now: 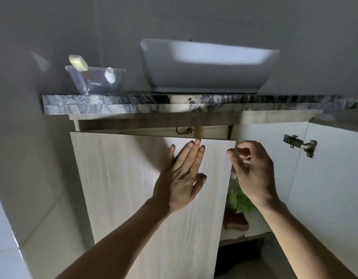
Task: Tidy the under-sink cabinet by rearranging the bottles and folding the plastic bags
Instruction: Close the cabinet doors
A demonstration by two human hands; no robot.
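Note:
The left cabinet door [123, 178], pale wood grain, stands slightly ajar under the sink. My left hand [184, 178] presses flat on its front near the top right corner, fingers straight. My right hand [254, 170] is at the door's free right edge, its fingers curled with the fingertips on that edge. Through the gap beside the door I see a green plastic bag [242, 204] and a dark reddish object [236, 220] on the cabinet floor. No bottles show; the door hides the rest of the inside.
The right cabinet door [325, 188] is swung wide open, with its metal hinge [301, 144] showing. Above are the granite countertop [133, 103], a white basin [208, 65] and a clear plastic container [93, 81] holding small items. A tiled wall is close on the left.

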